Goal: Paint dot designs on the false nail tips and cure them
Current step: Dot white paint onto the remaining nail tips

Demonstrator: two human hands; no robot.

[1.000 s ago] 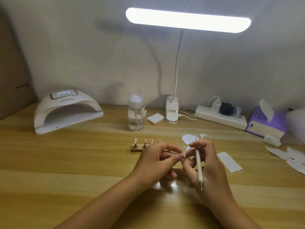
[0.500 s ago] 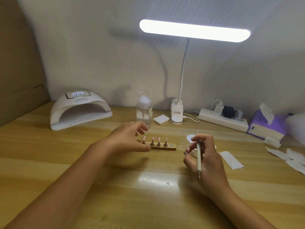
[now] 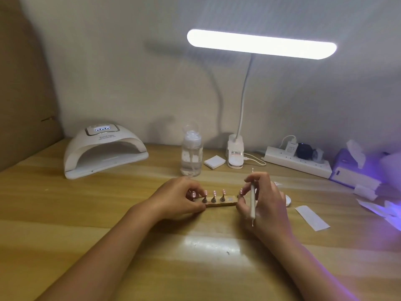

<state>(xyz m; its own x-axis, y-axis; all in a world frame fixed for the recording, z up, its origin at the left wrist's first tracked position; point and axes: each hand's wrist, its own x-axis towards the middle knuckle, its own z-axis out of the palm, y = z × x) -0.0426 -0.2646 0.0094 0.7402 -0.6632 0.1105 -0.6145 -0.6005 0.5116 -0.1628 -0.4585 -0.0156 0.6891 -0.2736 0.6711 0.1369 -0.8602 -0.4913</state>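
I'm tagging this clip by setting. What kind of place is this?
Probably a home nail-art desk: a curing lamp, false nail tips on a wooden stand, and a desk light by a power strip.

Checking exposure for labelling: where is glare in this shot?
Head view: the white bar-shaped desk lamp is blown out; its reflection glares on the glossy wooden table between the forearms; violet flare tints the right edge; the pink nail tips look soft.

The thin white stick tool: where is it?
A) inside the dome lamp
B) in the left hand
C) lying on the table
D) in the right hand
D: the right hand grips the white dotting tool, while the left hand pinches the wooden stand at its end.
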